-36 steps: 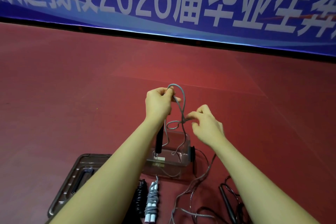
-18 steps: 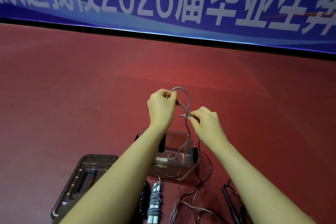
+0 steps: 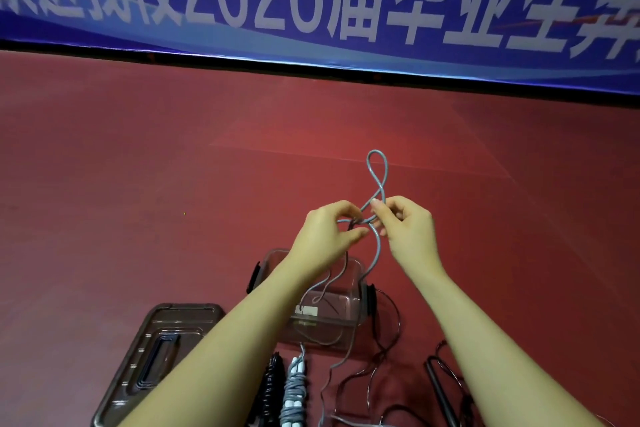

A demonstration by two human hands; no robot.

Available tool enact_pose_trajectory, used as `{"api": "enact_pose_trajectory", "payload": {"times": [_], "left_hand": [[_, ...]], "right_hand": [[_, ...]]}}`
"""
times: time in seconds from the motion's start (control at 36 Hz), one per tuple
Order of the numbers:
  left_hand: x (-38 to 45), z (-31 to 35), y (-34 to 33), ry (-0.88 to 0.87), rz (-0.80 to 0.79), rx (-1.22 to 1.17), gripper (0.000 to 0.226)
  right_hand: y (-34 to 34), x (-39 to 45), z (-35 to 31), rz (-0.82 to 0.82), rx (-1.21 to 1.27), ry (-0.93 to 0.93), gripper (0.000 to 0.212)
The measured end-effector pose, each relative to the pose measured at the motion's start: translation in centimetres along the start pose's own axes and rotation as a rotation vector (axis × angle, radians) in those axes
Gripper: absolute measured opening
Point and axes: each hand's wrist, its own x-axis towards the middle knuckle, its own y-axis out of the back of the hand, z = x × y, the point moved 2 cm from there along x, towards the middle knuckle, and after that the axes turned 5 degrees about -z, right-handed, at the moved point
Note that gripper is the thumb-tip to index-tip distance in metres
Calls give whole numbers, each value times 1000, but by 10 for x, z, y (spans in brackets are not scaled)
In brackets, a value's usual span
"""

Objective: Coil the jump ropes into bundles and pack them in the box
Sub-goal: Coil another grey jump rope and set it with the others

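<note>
I hold a grey jump rope (image 3: 376, 170) up over the clear plastic box (image 3: 349, 319). My left hand (image 3: 325, 236) grips the rope's gathered part, and my right hand (image 3: 405, 232) pinches the cord just beside it. A narrow loop stands up above both hands. The rest of the cord hangs down into and past the box to the floor. A coiled grey bundle (image 3: 294, 392) and a coiled black bundle (image 3: 272, 388) lie side by side on the floor in front of the box.
The box lid (image 3: 156, 354) lies flat on the red floor to the left. A loose black jump rope (image 3: 440, 388) with its handle sprawls at the lower right. A blue banner (image 3: 311, 3) runs along the back.
Both hands have come closer together and the right hand has pulled the cord upward, so the loop now stands taller above them. The black handle under my left hand is no longer visible.
</note>
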Motion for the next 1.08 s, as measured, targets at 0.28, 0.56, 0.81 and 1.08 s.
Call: {"api": "enact_pose_trajectory", "payload": {"times": [0.28, 0.56, 0.81, 1.08], "left_hand": [[5, -6, -4, -67, 39, 398, 17], [-2, 4, -7, -112, -65, 43, 9], [5, -2, -11, -3, -13, -34, 33], [17, 7, 13, 96, 97, -426, 23]], "right_hand": [[-1, -1, -5, -33, -5, 28, 26], [7, 11, -3, 174, 341, -93, 24], [5, 13, -3, 158, 564, -198, 23], [-15, -12, 11, -598, -132, -145, 9]]}}
